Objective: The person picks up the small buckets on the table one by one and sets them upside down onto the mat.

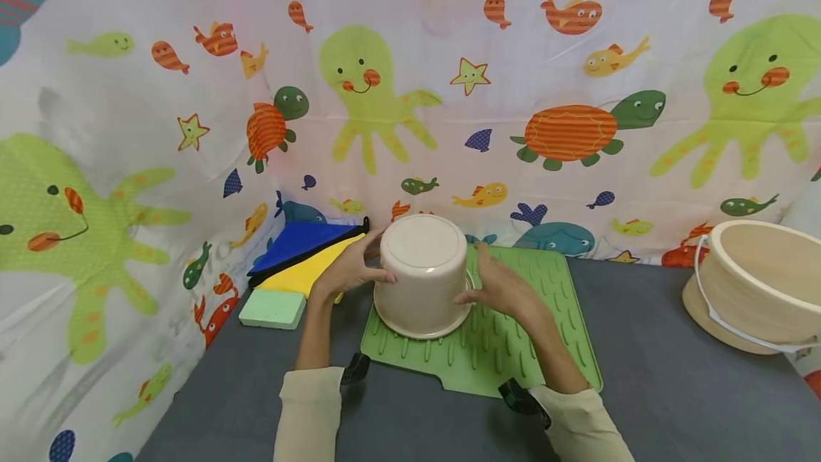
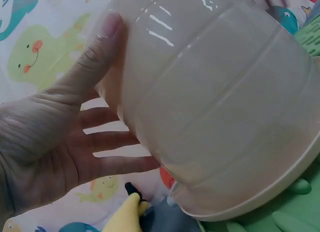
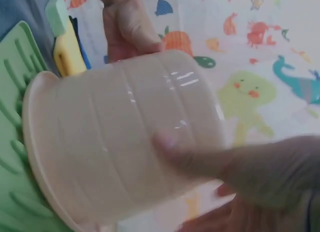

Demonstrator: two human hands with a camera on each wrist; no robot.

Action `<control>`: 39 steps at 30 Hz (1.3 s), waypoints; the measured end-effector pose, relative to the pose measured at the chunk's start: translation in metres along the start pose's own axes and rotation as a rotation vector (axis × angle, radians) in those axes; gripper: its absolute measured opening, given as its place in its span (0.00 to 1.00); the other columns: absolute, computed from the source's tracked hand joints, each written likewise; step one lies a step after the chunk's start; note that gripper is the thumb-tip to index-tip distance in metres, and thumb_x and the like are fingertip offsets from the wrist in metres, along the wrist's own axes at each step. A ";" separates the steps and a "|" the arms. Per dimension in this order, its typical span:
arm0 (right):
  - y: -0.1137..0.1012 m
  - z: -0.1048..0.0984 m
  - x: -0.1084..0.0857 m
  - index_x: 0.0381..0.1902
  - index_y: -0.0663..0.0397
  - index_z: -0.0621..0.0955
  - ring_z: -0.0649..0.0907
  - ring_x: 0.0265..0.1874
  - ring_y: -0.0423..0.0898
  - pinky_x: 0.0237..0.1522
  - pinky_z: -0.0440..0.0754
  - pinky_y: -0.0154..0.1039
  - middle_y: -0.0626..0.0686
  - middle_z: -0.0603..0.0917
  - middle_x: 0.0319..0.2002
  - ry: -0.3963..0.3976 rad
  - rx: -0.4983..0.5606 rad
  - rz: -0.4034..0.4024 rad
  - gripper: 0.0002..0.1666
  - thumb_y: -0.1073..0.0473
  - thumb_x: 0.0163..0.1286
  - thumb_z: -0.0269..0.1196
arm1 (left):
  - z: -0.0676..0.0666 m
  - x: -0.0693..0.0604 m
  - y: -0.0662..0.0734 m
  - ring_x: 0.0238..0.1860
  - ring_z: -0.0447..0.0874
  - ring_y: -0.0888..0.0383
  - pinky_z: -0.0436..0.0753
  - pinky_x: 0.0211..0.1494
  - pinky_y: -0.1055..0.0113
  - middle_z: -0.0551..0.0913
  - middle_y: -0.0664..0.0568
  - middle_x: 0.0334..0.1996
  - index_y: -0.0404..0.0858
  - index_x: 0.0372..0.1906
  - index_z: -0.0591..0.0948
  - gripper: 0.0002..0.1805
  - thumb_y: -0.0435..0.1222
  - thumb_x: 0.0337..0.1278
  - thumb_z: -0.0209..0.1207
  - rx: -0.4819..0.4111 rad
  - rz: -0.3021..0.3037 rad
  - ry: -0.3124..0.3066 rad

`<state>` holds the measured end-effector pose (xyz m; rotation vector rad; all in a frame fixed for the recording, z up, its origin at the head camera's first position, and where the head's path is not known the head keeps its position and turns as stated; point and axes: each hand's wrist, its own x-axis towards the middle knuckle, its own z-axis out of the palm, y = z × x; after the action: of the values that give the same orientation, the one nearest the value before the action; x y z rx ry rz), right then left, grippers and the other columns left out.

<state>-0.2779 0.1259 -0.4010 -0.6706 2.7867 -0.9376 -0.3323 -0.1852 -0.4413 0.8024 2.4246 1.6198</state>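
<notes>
Left hand (image 1: 349, 269): thumb laid along the wall of an upturned beige bucket (image 1: 420, 298), fingers extended and spread behind it, their tips at its side; no closed grasp seen. Right hand (image 1: 500, 284): open on the opposite side, thumb pointed at the wall, fingers apart. Blur in the right wrist view — firm contact of that thumb cannot be confirmed.

The bucket stands base up, its flared rim down on a ribbed green mat (image 1: 558, 284), toward the mat's left part. The mat lies flat on the dark grey tabletop (image 1: 654, 348). Both forearms wear cream sleeves (image 1: 308, 412), with a small black device at each wrist.

To the left, a yellow cloth (image 1: 304, 269) and a black-edged blue cloth (image 1: 298, 241) lie side by side; a pale green sponge (image 1: 272, 309) sits just in front. At far right — well apart from the mat — is a second beige bucket (image 1: 744, 305), upright, its white handle hanging at the near side. A sea-animal curtain (image 1: 410, 191) hangs behind.
</notes>
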 end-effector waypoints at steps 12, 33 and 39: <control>-0.004 0.011 0.013 0.79 0.64 0.52 0.73 0.73 0.65 0.74 0.73 0.64 0.67 0.68 0.72 0.195 0.238 -0.164 0.74 0.55 0.46 0.87 | 0.007 0.010 -0.006 0.82 0.62 0.41 0.69 0.79 0.40 0.53 0.53 0.85 0.59 0.86 0.46 0.56 0.42 0.64 0.71 -0.142 0.040 -0.110; 0.000 0.017 0.018 0.82 0.63 0.48 0.69 0.76 0.66 0.77 0.67 0.65 0.68 0.63 0.76 0.193 0.277 -0.175 0.77 0.58 0.48 0.86 | 0.012 0.013 0.007 0.78 0.67 0.41 0.73 0.78 0.44 0.53 0.46 0.84 0.50 0.87 0.42 0.70 0.49 0.48 0.80 -0.130 0.012 -0.025; 0.000 0.016 0.019 0.81 0.62 0.47 0.69 0.76 0.66 0.77 0.66 0.66 0.67 0.65 0.75 0.176 0.338 -0.166 0.76 0.58 0.49 0.86 | 0.014 0.014 0.004 0.81 0.63 0.42 0.68 0.81 0.46 0.48 0.45 0.85 0.48 0.87 0.39 0.74 0.56 0.45 0.79 -0.140 0.008 -0.012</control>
<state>-0.2908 0.1085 -0.4133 -0.8067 2.6430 -1.5246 -0.3379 -0.1657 -0.4403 0.7968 2.2725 1.7591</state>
